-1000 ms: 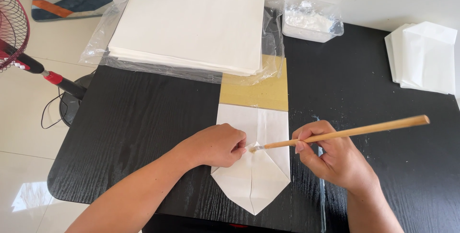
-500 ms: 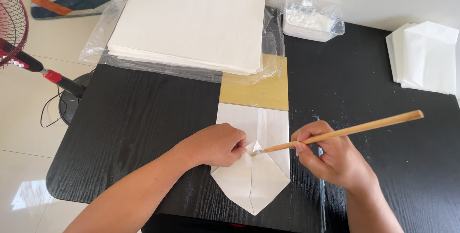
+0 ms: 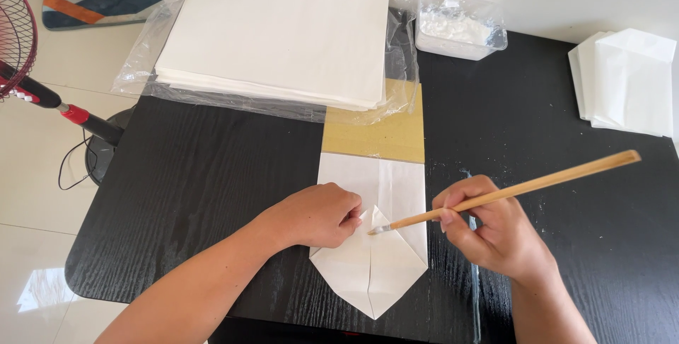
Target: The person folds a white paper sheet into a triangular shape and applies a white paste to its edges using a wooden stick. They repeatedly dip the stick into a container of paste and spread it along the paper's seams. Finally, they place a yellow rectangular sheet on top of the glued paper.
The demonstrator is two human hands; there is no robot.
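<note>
Gluing a folded paper piece on a black table [image 3: 212,195], brush in right hand.

Big stack of white sheets [image 3: 276,33] on clear plastic wrap sits at far edge w/ a tub of white paste [image 3: 460,29] beside it, both within reach; finished folded pieces [image 3: 626,82] piled far right, well apart. Folded white paper [image 3: 382,273] (pointed end toward the person) lies on a tan cardboard strip [image 3: 375,135], prob. as a form. Left hand [image 3: 318,215], fingers curled & pressed together, pins the paper's left flap flat. Right hand [image 3: 495,231] pinches the bamboo brush [image 3: 516,190] betw. thumb & fingers, tip touching the centre fold.
</note>
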